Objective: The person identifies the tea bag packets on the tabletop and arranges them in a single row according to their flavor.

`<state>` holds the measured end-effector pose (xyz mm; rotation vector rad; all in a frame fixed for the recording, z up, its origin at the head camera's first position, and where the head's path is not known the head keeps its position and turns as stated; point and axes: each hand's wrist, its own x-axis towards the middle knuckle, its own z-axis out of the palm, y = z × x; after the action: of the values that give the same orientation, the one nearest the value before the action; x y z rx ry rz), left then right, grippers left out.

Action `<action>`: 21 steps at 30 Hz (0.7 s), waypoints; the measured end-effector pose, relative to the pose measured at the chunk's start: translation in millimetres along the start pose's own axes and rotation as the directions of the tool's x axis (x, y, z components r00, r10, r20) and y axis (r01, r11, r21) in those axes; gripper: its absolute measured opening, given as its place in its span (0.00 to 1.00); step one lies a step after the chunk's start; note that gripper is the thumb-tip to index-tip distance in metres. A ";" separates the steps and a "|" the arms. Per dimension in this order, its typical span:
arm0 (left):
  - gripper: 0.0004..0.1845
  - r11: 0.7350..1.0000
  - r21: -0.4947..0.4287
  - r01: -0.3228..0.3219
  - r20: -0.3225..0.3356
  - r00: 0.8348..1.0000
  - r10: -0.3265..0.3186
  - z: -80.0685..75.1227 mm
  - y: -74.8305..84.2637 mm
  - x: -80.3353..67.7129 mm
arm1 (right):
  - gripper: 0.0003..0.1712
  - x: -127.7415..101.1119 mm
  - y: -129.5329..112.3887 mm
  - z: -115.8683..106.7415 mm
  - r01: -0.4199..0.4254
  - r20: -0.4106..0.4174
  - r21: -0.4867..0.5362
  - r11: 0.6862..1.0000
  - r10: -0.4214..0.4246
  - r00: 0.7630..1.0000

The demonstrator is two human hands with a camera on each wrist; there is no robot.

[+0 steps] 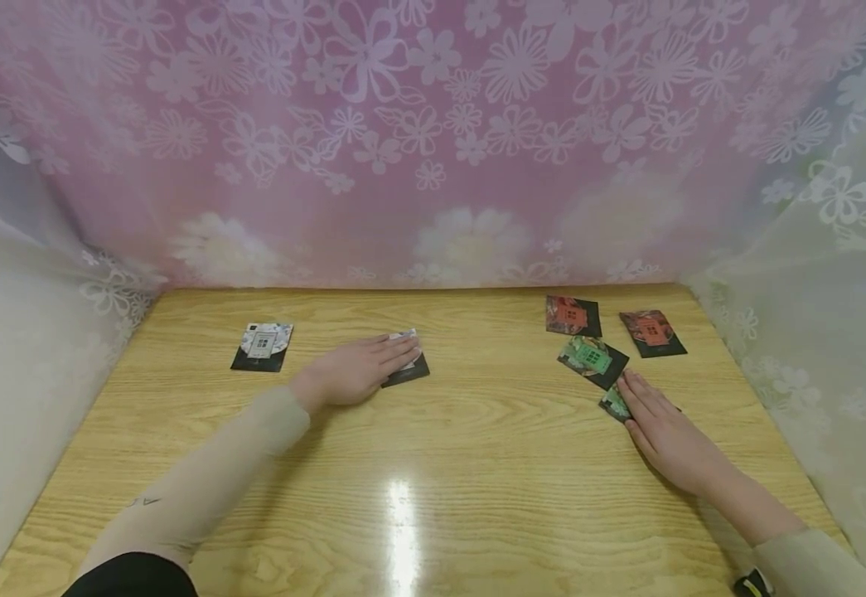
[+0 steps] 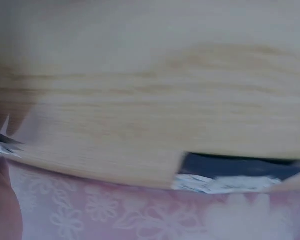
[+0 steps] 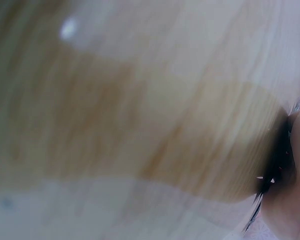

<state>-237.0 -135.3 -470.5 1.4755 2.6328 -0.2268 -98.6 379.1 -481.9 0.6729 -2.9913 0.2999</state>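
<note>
- Wooden table (image 1: 433,464): fills the lower view; pink floral curtain (image 1: 418,133) at 12 o'clock.
- Left hand (image 1: 361,371): flat, fingers straight and close together, pressing a black-and-white card (image 1: 410,373) left of centre.
- Right hand (image 1: 664,431): flat, fingers straight, fingertips resting on a green card (image 1: 613,404) at 3 o'clock.
- Second green card (image 1: 592,359) and two red cards (image 1: 573,316) (image 1: 652,332): toward 2 o'clock.
- Second black-and-white card (image 1: 262,347): at 10 o'clock, apart from the left hand.
</note>
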 end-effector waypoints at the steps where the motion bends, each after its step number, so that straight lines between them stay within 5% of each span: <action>1: 0.32 1.000 0.000 0.002 -0.001 1.000 -0.002 0.3 -1.5 -3.5 | 0.37 0.0 0.0 -0.2 -0.002 0.002 0.001 1.000 0.002 1.000; 12: 0.30 0.997 0.080 -0.016 -0.019 1.000 0.018 -7.3 -11.3 -36.3 | 0.37 1.4 -1.3 -1.7 -0.010 0.011 -0.002 1.000 0.010 1.000; 21: 0.31 0.997 0.076 0.033 -0.050 0.998 -0.029 -5.8 -9.1 -38.0 | 0.36 0.0 -2.3 -1.1 -0.008 0.011 -0.008 1.000 0.008 1.000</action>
<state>-225.2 -170.8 -457.6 1.4823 2.7165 -0.3017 -97.6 377.3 -480.4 0.6646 -3.0043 0.2860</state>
